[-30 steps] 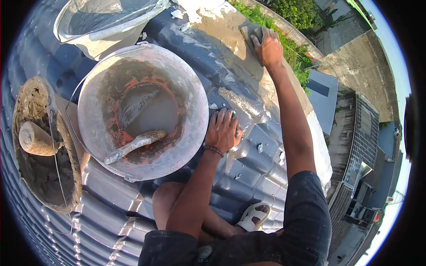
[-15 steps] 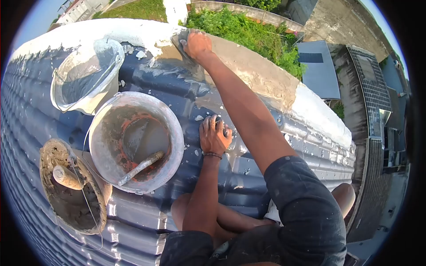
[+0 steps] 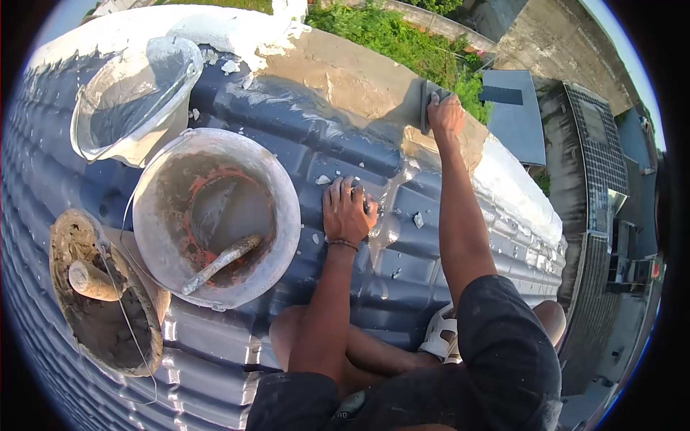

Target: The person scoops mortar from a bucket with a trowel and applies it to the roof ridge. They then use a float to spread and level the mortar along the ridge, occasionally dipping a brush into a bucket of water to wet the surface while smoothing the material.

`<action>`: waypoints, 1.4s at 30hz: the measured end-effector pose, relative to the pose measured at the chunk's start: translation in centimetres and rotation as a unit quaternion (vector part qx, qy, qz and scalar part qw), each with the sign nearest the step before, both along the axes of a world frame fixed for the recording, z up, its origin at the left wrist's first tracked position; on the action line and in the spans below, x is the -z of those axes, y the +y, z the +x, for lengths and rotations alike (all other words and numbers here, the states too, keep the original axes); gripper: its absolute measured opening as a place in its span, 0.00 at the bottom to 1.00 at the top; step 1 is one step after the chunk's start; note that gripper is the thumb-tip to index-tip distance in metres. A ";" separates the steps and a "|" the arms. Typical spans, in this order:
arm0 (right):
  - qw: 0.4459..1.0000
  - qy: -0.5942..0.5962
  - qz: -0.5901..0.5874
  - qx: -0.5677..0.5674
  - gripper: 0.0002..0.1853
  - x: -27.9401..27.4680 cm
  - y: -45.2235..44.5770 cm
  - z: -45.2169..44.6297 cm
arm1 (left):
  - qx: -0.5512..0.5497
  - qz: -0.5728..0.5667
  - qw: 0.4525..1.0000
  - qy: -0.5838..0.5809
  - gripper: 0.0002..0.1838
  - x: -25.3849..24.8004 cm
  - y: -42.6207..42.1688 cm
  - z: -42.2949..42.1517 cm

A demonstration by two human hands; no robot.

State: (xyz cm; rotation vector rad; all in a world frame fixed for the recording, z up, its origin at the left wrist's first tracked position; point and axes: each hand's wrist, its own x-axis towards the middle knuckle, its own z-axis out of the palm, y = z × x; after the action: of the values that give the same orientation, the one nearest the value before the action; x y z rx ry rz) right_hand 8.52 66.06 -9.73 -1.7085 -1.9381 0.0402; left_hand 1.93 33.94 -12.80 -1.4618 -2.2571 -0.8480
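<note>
My right hand [image 3: 447, 117] grips a flat grey float [image 3: 425, 108], which lies against the wet mortar band [image 3: 352, 72] along the roof's edge. My left hand [image 3: 348, 212] rests on the dark blue roof tiles [image 3: 402, 208], its fingers curled over something dark that I cannot make out. Left of it stands a large round bucket [image 3: 284, 208] with watery grey liquid at the bottom and a brush [image 3: 221, 264] leaning inside.
A white bucket [image 3: 162, 118] with grey residue stands at the upper left. Below it, a mortar-filled bucket [image 3: 154, 345] holds a rounded wooden handle [image 3: 95, 280]. White coating [image 3: 514, 179] continues along the roof edge, beyond which are bushes and lower roofs. Small chips lie on the tiles.
My right hand has slid the float rightward along the mortar band, away from its upper left end. My left hand has stayed in nearly the same place on the tiles.
</note>
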 end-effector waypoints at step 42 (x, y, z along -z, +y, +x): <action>0.863 -0.143 0.185 -0.447 0.33 -1.5 -10.6 -10.7 | -0.016 0.043 0.999 -0.026 0.12 1.3 -0.2 0.0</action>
State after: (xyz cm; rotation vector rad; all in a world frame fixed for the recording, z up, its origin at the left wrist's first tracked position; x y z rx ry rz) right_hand -2.16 55.43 -8.27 -0.4851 -2.5894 -0.2406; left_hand 1.92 33.78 -14.11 -1.3782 -2.2461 -0.9715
